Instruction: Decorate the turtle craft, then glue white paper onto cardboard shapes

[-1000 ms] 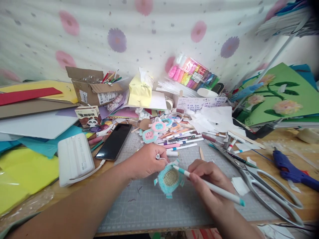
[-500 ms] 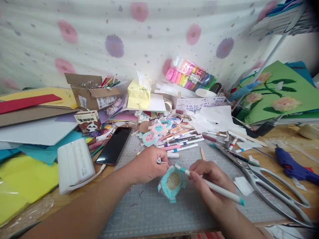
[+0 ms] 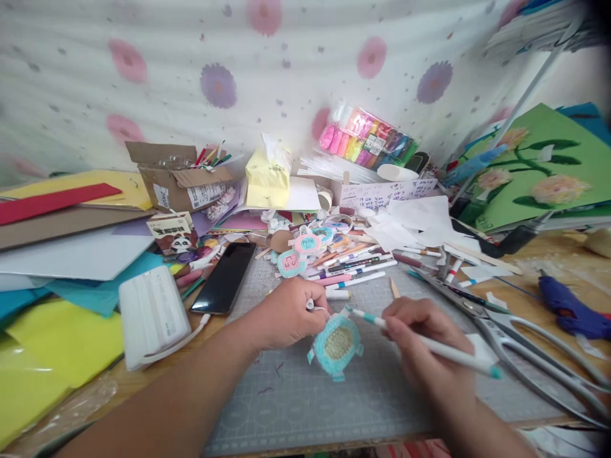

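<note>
1. Left: panda carton [image 3: 172, 233] is showing Chinese characters.
2. Lower centre: closed left hand [image 3: 293, 313] is gripping white cap [image 3: 310, 305] and turquoise piece [image 3: 338, 344].
3. Right of centre: box [image 3: 387, 191] is bearing handwritten "7:00".
4. Lower right: right hand [image 3: 427, 337] is pinching marker [image 3: 442, 349], tip by piece's upper tab.

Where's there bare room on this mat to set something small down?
The widest free patch is the gray mat below the turquoise-rimmed cutout, between the left forearm and right hand. A smaller one lies between the phone and left hand. Beyond the hands, pens and other cutouts crowd it; scissors cross its right side.
</note>
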A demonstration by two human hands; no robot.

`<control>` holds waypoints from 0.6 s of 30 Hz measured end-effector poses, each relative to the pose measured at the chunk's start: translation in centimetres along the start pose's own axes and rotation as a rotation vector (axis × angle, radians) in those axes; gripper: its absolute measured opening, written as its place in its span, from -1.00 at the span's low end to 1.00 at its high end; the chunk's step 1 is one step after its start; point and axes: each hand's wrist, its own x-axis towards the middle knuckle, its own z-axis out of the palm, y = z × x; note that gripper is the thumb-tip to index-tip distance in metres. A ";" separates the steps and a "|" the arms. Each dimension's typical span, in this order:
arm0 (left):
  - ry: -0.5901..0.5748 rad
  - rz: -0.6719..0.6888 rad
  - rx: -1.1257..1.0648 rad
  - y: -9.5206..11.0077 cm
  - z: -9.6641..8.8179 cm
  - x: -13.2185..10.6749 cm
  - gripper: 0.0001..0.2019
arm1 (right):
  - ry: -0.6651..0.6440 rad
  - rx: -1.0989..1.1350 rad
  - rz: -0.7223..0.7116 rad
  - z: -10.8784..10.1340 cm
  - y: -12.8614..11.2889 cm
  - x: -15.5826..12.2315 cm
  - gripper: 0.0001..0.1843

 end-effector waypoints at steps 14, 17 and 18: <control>-0.021 -0.017 -0.090 -0.3 0.1 0.1 -0.90 | 0.024 0.212 0.090 -0.2 0.6 0.0 -0.88; -0.026 -0.029 -0.080 -0.4 0.1 0.1 -0.90 | -0.020 0.136 0.082 0.0 0.5 0.1 -0.87; -0.028 -0.028 -0.072 -0.4 0.1 0.1 -0.90 | 0.005 0.140 0.076 0.0 0.4 0.1 -0.85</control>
